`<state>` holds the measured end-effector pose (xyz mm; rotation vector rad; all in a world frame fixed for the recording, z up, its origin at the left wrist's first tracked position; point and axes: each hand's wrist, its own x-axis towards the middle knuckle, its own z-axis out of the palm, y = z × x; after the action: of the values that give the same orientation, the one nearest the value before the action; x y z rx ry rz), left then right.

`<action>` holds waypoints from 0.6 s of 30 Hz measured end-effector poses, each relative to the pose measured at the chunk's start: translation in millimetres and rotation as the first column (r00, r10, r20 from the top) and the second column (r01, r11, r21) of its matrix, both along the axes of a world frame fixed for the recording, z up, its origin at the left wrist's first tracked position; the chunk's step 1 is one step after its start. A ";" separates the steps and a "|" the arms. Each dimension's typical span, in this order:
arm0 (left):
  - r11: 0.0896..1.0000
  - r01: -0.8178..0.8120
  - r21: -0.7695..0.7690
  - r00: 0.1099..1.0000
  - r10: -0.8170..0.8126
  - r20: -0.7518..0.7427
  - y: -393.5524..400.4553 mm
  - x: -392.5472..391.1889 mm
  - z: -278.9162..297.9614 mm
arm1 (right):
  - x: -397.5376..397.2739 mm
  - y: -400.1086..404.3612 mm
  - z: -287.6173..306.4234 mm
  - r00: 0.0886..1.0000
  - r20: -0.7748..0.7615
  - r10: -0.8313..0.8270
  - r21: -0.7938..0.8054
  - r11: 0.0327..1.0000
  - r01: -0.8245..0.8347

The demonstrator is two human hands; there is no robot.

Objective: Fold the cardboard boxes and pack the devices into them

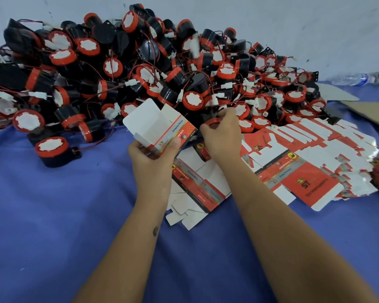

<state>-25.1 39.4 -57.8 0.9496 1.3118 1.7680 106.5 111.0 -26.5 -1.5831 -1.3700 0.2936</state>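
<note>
My left hand (153, 157) grips a folded red and white cardboard box (162, 125) with its top flaps standing open, held tilted above the blue cloth. Just to its right, my right hand (222, 136) curls its fingers round a black device with a red rim (212, 123) at the front edge of the big heap of devices (140, 68). The device is mostly hidden under my fingers. Flat unfolded boxes (293, 162) lie spread out below and to the right of my hands.
A single device (53, 150) sits apart on the blue cloth (64, 215) at the left. Brown cardboard sheets (372, 112) lie at the far right, and a plastic bottle (354, 78) rests by the wall.
</note>
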 end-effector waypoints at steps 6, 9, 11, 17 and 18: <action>0.996 0.039 0.084 0.968 -0.017 -0.252 -7.0 3.4 0.7 | 23.1 -28.2 19.6 0.804 -0.594 -0.003 0.097 0.993 0.075; 0.992 0.098 0.078 0.918 -0.060 -0.391 -11.7 4.8 -0.1 | 34.0 -39.2 21.8 0.692 -0.721 -0.046 -0.056 0.998 0.008; 0.992 0.116 0.058 0.901 -0.081 -0.427 -12.3 4.5 -1.1 | 39.0 -46.9 22.3 0.554 -0.829 -0.078 -0.134 0.989 -0.061; 0.996 0.088 0.009 0.882 -0.074 -0.465 -7.5 4.2 -3.2 | 42.8 -58.8 17.2 0.529 -0.824 -0.200 -0.078 0.967 0.244; 0.997 0.078 0.009 0.886 -0.066 -0.459 -7.2 4.0 -3.5 | 40.5 -59.5 16.5 0.661 -0.730 -0.173 0.020 0.962 0.273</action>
<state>-21.1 32.3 -61.3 1.4791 1.5157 1.5587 147.0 51.5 -10.0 -1.2861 -0.5465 0.5950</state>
